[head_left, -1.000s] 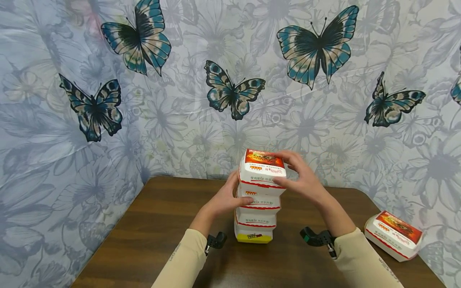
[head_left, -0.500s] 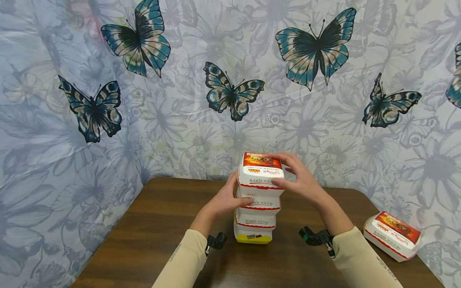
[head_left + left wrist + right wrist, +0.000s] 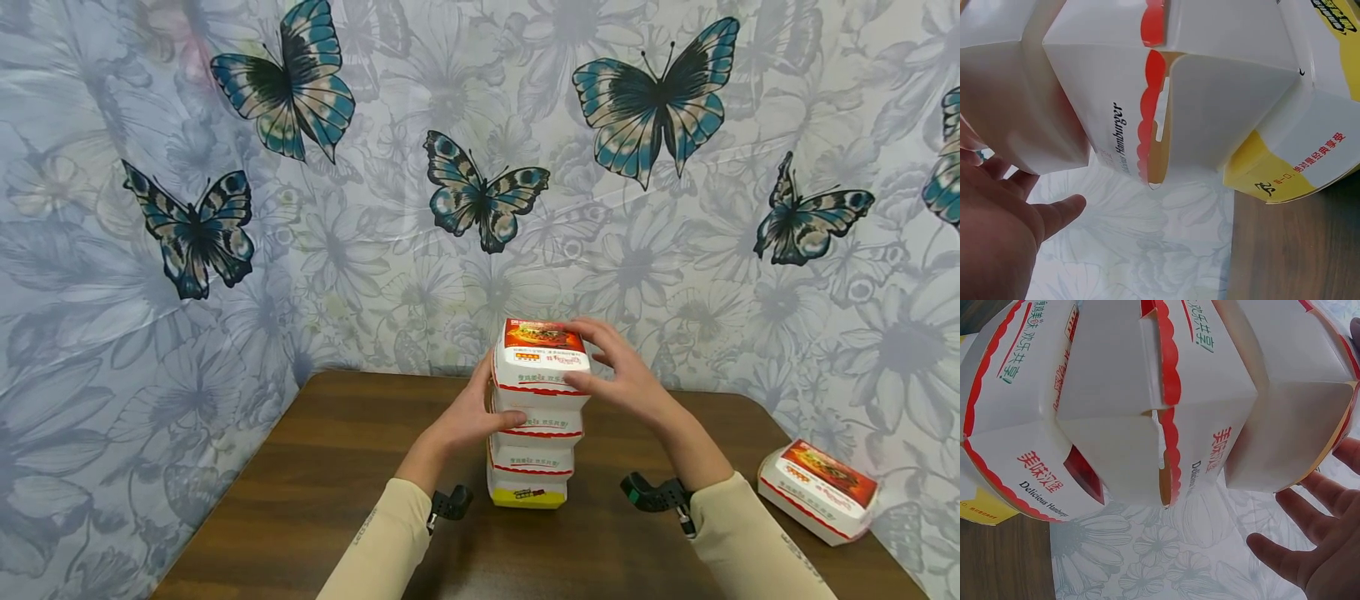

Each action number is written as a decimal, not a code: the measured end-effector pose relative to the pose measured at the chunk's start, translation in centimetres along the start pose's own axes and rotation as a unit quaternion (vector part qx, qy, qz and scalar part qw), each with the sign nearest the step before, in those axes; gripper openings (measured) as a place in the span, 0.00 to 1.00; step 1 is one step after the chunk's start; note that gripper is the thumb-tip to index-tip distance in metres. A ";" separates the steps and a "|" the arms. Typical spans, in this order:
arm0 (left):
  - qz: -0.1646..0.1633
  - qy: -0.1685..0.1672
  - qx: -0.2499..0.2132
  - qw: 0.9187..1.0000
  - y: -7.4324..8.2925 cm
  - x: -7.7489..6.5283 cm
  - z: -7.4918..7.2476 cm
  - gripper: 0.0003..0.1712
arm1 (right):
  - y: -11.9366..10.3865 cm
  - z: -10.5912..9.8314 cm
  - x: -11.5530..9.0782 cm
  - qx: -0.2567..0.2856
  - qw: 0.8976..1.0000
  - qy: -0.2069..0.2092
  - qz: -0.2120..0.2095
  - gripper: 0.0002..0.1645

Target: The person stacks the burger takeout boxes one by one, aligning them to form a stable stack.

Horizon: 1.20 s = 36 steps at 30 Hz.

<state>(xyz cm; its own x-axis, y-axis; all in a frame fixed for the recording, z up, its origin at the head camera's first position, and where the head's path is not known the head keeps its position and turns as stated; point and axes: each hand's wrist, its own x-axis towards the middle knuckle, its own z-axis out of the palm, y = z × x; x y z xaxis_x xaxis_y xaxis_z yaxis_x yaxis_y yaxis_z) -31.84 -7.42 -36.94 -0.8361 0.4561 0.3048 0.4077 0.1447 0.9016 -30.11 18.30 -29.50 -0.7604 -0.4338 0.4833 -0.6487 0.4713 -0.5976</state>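
A stack of white hamburger boxes [image 3: 536, 450] with red scalloped edges stands upright in the middle of the table, its lowest part yellow. On top sits one more hamburger box [image 3: 542, 354], its lid printed with a red burger picture. My right hand [image 3: 626, 375] holds this top box at its right end, thumb on the front face and fingers toward the far edge. Along the stack's left side lies my left hand [image 3: 468, 417], fingers extended and thumb against the front. The right wrist view shows fingertips [image 3: 1291, 500] at the top box's lid edge.
Another hamburger box [image 3: 819, 492] sits at the right edge of the brown wooden table [image 3: 300, 500]. Behind the table hangs a patterned cloth [image 3: 375, 208] with butterflies.
The top box has shifted slightly left and lower on the stack, with my right hand moving along with it. My left hand has stayed about where it was.
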 end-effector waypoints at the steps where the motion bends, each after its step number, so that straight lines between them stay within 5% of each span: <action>1: 0.002 0.002 0.003 1.000 0.0 0.0 0.0 0.61 | 0.0 0.0 0.0 0.000 1.000 0.000 0.001 0.36; 9: -0.007 0.020 0.009 1.000 0.6 -0.3 -0.2 0.63 | 0.0 -0.1 0.0 0.008 1.000 -0.005 0.006 0.36; 16: 0.030 0.022 0.012 0.999 2.0 0.0 -0.6 0.65 | -0.2 -0.2 0.2 0.013 1.000 -0.011 0.009 0.36; 36: 0.058 0.025 0.022 0.998 3.4 1.3 -0.7 0.65 | 0.0 -0.1 0.0 0.007 1.000 -0.017 0.005 0.37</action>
<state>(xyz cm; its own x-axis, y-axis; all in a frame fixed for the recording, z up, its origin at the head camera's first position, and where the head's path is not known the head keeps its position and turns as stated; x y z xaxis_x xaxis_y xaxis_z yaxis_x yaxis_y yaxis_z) -31.80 -6.96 -33.23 -0.7994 0.4276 0.4221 0.5174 0.1328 0.8454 -30.18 18.38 -29.43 -0.7658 -0.4543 0.4551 -0.6396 0.4651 -0.6120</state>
